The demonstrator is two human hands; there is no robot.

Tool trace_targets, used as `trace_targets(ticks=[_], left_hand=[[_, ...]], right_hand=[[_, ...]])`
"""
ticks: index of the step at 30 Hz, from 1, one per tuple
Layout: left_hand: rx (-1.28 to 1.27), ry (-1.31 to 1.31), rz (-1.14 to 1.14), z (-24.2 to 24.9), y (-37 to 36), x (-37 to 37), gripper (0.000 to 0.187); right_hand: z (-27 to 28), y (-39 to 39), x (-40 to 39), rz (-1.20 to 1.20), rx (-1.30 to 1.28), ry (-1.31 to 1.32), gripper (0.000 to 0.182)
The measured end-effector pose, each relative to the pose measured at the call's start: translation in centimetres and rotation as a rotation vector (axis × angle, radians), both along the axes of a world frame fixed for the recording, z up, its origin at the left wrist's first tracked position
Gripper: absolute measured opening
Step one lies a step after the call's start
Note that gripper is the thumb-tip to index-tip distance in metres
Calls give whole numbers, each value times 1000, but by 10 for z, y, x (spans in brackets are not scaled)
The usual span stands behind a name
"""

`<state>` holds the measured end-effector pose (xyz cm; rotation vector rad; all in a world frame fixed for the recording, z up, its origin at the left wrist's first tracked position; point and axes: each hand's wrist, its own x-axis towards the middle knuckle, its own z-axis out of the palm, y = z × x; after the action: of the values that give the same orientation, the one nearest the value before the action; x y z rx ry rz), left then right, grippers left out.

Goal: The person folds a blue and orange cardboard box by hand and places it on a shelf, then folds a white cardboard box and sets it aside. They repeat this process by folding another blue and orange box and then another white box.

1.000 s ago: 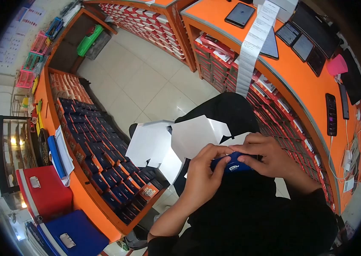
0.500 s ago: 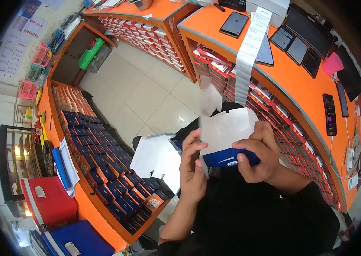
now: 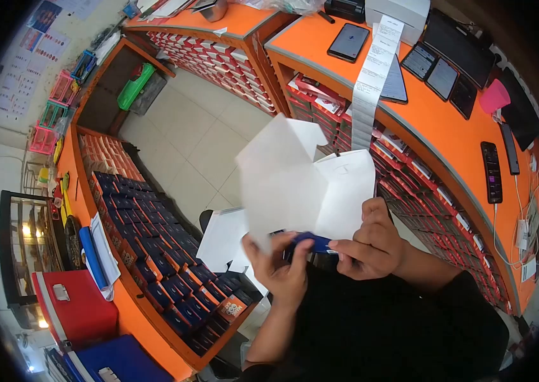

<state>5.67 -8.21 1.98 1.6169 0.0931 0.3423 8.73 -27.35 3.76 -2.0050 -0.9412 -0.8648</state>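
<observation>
On my feed the carton just flopped wider toward 11 o'clock, baring more lining, right hand fingers pinching its blue edge, left hand grip too blurry to call.

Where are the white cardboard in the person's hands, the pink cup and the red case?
White cardboard [image 3: 298, 181]: head view, large panel.
Pink cup [image 3: 496, 96]: head view, its side.
Red case [image 3: 86, 310]: head view, red surface.

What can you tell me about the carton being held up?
The carton looks like thin card: plain white panels, blue along the near edge. It is open, its two large panels spread at an angle, with a notched flap at the far end. The right hand pinches the blue part; the left hand is blurred there, its grip unclear.
</observation>
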Motion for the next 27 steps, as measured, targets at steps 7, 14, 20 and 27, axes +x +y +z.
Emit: trace_targets(ticks=[7, 14, 20, 27], left_hand=[[-254, -21, -101, -24, 7, -5, 25], [-158, -253, -278, -14, 3, 7, 56], [-521, 43, -250, -22, -13, 5, 92], [-344, -70, -248, -17, -12, 11, 42]], right_hand=[[1, 3, 2, 52, 103, 23, 25], [7, -5, 10, 52, 223, 190, 22], [4, -2, 12, 71, 252, 204, 24], [-2, 2, 10, 119, 212, 163, 29]])
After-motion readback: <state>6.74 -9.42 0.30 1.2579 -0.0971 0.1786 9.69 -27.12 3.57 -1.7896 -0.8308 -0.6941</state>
